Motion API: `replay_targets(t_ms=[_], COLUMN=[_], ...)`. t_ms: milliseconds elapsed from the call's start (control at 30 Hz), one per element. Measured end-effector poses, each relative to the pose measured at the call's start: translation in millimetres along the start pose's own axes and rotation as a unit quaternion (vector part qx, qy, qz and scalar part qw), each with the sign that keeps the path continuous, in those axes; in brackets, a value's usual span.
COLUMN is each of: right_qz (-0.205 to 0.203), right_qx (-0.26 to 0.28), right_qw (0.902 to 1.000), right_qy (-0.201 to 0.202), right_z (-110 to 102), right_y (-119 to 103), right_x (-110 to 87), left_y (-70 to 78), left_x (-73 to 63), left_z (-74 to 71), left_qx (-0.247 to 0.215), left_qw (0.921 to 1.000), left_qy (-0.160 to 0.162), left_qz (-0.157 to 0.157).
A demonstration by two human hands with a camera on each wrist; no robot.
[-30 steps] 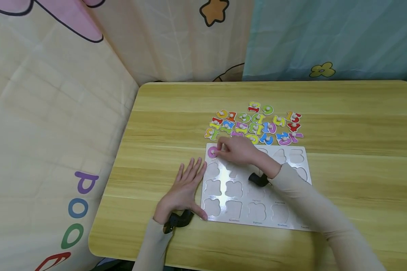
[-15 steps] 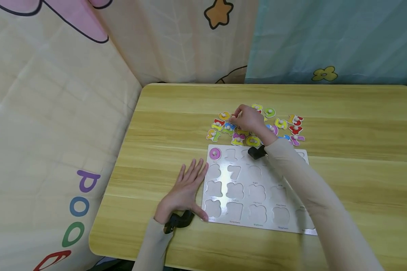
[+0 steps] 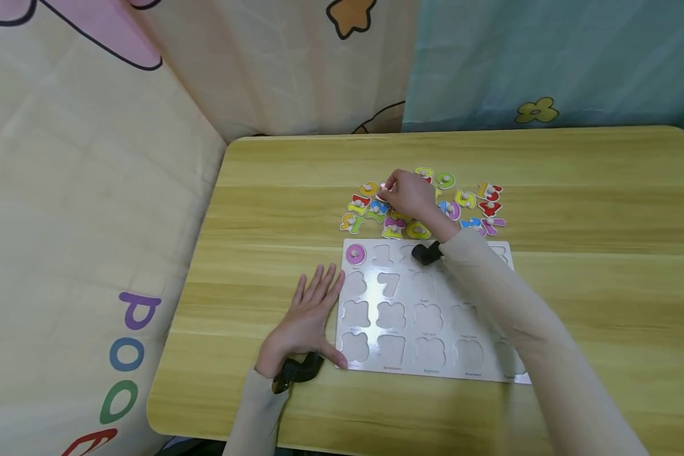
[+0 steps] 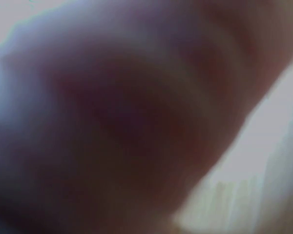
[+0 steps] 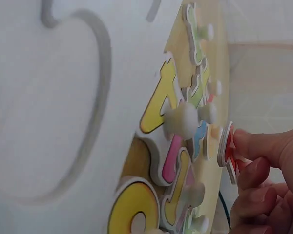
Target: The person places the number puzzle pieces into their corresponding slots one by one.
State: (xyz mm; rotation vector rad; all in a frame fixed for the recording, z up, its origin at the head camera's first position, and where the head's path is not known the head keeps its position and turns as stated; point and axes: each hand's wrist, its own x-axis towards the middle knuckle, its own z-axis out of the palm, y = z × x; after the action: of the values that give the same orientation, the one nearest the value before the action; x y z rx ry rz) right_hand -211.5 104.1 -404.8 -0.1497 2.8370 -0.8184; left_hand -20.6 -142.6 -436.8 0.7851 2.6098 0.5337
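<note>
My right hand is over the group of number pieces behind the puzzle board. In the right wrist view its thumb and fingers pinch a red number puzzle piece, shaped like a 1 and tilted up on edge. The white number board has a pink zero piece in its top left recess. My left hand lies with spread fingers along the board's left edge, thumb at the lower left corner. The left wrist view is mostly a dark blur of skin.
Several coloured number pieces with knobs lie behind the board, among them a green piece and a yellow zero piece. The wooden table meets a blue curtain at the back and a pale printed cloth at the left.
My right hand has moved from the pink zero piece on the board back to the loose pieces, and now pinches the red one. The left hand stays at the board's edge.
</note>
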Motion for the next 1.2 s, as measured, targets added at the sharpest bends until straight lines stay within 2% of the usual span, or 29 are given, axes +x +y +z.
replay_targets(t_ms=[100,233,367,533,800,1200], right_qz=[-0.020,-0.055,-0.093,-0.120,-0.128,-0.123], right_qx=[0.021,0.028,0.024,0.017,0.007,0.002], right_qw=[0.9994,0.9960,0.9902,0.9829,0.9805,0.9820], right_qy=[-0.019,-0.065,-0.101,-0.138,-0.149,-0.143], right_z=[-3,-2,2,11,17,20], right_y=[-4,-6,-4,-1,2,2], right_x=[-11.7,-31.2,-49.5,-68.4,-79.1,-80.4], left_y=[-0.7,-1.2,-1.1,-0.2,0.0,-0.6], left_x=[-1.1,-1.3,-1.6,-2.2,-2.1,-1.5], left_z=[-0.5,-0.4,-0.5,-1.1,-1.2,-0.4], left_qx=[-0.001,-0.002,-0.001,-0.004,0.000,-0.002], left_qw=[1.0000,1.0000,1.0000,1.0000,1.0000,1.0000], left_qy=[0.002,0.000,-0.002,-0.006,-0.005,-0.004], left_qz=[0.001,0.003,0.002,-0.001,-0.002,-0.005])
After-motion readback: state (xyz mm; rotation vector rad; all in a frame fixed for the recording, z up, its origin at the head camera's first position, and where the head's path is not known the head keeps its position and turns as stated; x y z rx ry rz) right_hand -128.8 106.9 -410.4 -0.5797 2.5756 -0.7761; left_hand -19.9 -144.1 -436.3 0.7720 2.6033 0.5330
